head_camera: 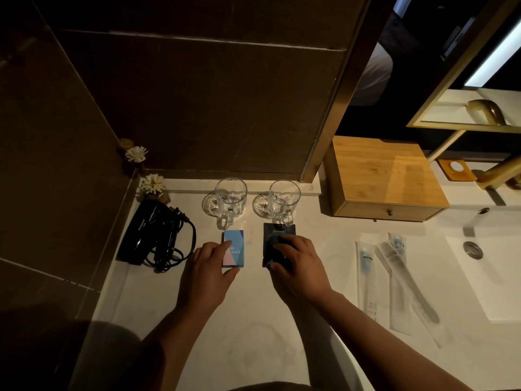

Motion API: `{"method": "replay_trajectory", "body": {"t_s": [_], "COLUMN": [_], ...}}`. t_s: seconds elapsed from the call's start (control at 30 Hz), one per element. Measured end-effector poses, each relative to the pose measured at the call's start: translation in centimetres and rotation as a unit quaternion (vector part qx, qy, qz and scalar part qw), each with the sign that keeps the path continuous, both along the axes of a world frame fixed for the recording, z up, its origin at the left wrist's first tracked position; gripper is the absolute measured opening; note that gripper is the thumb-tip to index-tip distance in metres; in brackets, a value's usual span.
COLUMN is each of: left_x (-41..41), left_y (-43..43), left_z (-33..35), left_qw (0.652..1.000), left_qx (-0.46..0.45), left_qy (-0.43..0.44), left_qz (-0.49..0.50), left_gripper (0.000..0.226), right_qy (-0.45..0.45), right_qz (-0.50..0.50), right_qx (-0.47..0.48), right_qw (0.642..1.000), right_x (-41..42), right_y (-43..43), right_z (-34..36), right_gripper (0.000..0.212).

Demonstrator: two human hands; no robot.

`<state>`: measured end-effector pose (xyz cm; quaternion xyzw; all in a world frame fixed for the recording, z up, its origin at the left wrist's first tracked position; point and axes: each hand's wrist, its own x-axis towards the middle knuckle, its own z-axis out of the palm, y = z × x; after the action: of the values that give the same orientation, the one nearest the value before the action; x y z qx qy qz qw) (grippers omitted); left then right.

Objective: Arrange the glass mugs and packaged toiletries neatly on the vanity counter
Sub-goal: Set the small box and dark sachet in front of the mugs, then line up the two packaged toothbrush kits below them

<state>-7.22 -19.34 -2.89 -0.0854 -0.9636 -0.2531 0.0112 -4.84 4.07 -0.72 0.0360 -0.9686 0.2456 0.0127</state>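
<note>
Two clear glass mugs stand upright side by side at the back of the white vanity counter [248, 303], the left mug [230, 199] and the right mug [283, 201], handles toward me. In front of the left mug lies a blue-and-pink box [235, 244]; my left hand [210, 270] grips its near left side with thumb and fingers. A dark sachet [275, 238] lies in front of the right mug, and my right hand [296, 263] holds it with fingers on top. Three clear packaged toiletries lie to the right: a toothbrush pack [366, 275], a long pack [408, 286] and a small one [399, 244].
A black hair dryer [150, 235] with coiled cord lies at the left by the dark tiled wall. A flower diffuser [152, 186] sits in the back left corner. A wooden drawer box [386, 179] stands back right, with the sink basin [485, 277] and gold faucet [499, 172] beyond.
</note>
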Motion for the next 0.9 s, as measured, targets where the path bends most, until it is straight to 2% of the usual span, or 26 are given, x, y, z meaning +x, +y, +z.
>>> {"method": "replay_trajectory", "body": {"t_s": [0.3,0.53,0.63,0.73,0.9], "left_x": [1.9,4.9,6.2,7.0,7.5], "left_y": [-0.3,1.4,3.6,6.6,13.9], "left_z": [0.1,0.5,0.9,1.3,2.1], "left_qw": [0.999,0.995,0.995,0.992,0.979], "left_qx": [0.016,0.047,0.073,0.086,0.096], "left_qy": [-0.019,-0.050,-0.051,-0.087,-0.134], "left_qz": [0.033,0.068,0.037,-0.023,-0.122], "left_gripper": [0.067,0.055,0.037,0.020,0.019], "right_qy": [-0.005,0.017,0.015,0.018,0.000], "right_qz": [-0.011,-0.032,-0.064,-0.112,-0.225], "right_qx": [-0.024,-0.051,-0.066,-0.084,-0.086], "right_qw": [1.000,0.998,0.996,0.990,0.971], "right_x": [1.3,4.4,6.5,8.8,11.6], "right_y": [0.3,2.4,4.1,6.6,12.6], "right_z": [0.3,1.5,2.4,2.9,3.5], "right_gripper": [0.046,0.034,0.031,0.026,0.022]}}
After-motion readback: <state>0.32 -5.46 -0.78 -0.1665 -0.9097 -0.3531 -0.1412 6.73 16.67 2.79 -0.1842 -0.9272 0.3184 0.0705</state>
